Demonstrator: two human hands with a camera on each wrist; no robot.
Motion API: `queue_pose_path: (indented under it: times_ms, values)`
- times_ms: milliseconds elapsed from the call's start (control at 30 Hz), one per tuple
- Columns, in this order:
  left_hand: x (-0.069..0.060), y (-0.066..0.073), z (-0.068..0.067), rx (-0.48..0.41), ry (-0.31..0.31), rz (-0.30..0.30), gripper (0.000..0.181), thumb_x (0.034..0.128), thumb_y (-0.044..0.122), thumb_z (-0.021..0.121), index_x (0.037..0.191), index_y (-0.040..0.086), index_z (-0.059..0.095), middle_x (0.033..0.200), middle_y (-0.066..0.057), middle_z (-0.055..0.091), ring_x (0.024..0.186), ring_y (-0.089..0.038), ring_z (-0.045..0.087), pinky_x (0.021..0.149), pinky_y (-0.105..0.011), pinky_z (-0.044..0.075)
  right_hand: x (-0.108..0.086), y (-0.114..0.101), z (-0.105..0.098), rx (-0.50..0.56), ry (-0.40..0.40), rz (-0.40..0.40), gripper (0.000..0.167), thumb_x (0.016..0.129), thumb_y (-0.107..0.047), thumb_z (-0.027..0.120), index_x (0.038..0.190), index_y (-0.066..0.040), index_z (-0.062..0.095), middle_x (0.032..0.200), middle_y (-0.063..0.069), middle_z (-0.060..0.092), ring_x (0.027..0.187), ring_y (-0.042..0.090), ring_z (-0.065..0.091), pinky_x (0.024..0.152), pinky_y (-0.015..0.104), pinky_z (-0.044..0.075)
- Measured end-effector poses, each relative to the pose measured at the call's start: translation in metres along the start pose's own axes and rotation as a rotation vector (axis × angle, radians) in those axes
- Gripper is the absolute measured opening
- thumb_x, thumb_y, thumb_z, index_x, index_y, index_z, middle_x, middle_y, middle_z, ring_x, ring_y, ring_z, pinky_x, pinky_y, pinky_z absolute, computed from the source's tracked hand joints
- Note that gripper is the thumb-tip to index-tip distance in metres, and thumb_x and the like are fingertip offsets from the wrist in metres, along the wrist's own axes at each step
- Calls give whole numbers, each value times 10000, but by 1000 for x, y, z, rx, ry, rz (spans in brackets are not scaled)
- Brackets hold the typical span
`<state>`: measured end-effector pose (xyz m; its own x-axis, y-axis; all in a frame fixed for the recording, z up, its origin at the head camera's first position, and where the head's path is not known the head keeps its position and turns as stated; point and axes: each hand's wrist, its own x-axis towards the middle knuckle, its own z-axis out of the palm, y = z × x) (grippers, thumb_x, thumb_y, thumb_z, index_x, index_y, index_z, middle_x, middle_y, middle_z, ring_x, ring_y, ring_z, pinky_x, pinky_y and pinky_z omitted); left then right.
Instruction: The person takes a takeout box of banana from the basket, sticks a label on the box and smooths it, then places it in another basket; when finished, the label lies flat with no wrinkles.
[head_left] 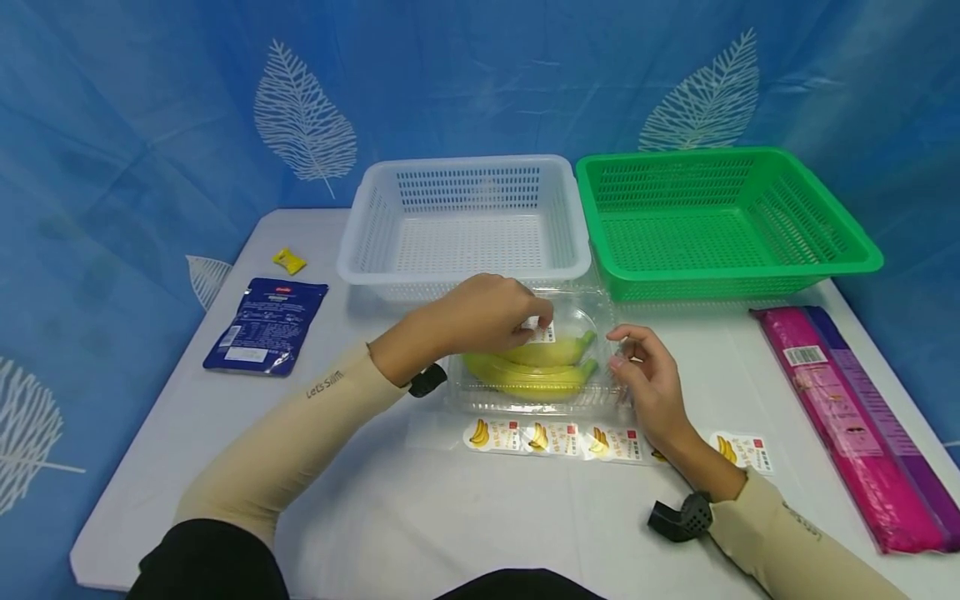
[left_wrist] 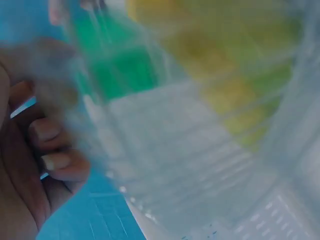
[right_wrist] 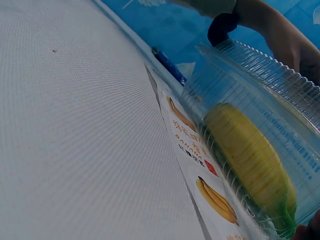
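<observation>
A clear plastic clamshell box (head_left: 534, 406) with yellow-green bananas (head_left: 536, 379) inside stands on the table. My left hand (head_left: 487, 315) is over the lid, its bent fingers at a small white label (head_left: 543, 333) that they partly cover. In the left wrist view, curled fingers (left_wrist: 57, 160) show beside the blurred box. At the box's right edge is my right hand (head_left: 651, 387), its thumb and forefinger gripping the rim. Before the box lies a strip of banana labels (head_left: 551, 438), partly hidden by the right hand. The right wrist view shows a banana (right_wrist: 250, 155) through the box wall.
Behind the box stand a white basket (head_left: 465, 279) and a green basket (head_left: 742, 273). At left lie a dark blue pouch (head_left: 267, 327) and a small yellow packet (head_left: 289, 261). A long pink and purple package (head_left: 855, 425) lies along the right edge.
</observation>
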<state>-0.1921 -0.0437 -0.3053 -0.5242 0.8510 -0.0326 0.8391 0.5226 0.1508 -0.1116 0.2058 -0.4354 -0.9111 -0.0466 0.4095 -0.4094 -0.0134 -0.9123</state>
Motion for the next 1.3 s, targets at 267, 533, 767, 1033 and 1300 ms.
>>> queue_pose_path:
  times_ms: [267, 533, 767, 1033, 1300]
  values:
    - [-26, 0, 4, -20, 53, -7, 123, 973, 146, 667, 1045, 189, 757, 797, 83, 680, 656, -79, 548, 639, -291, 481, 0, -1, 1, -6, 14, 8, 279, 940, 70, 505, 1198, 25, 600, 1045, 234, 481, 736, 140, 435, 595, 211, 401]
    - [-75, -16, 10, -158, 215, -154, 173, 944, 161, 727, 1115, 156, 755, 685, 67, 525, 630, -107, 465, 573, -303, 389, 1, -1, 2, -20, 7, 8, 278, 940, 67, 506, 1198, 23, 600, 1046, 214, 484, 748, 143, 433, 598, 208, 405]
    - [-110, -28, 31, -290, 373, -326, 349, 1027, 348, 628, 1300, 135, 670, 877, 12, 555, 727, -202, 518, 648, -334, 443, 1, -1, 2, 3, 14, -11, 271, 940, 85, 508, 1203, 99, 572, 1044, 206, 496, 734, 141, 439, 594, 215, 409]
    - [-120, -26, 63, -429, 422, -497, 544, 1073, 466, 473, 1550, 206, 443, 1174, -65, 567, 771, -167, 513, 661, -350, 469, -1, 0, 2, 0, 8, 0, 260, 951, 69, 503, 1202, 91, 570, 1014, 195, 477, 733, 131, 439, 590, 200, 414]
    - [-121, -22, 75, -498, 445, -493, 621, 1081, 470, 437, 1641, 313, 220, 1189, -27, 542, 784, -153, 554, 656, -358, 484, 0, -1, 3, 5, 16, -1, 270, 946, 67, 507, 1201, 46, 597, 1018, 213, 478, 733, 134, 442, 582, 211, 414]
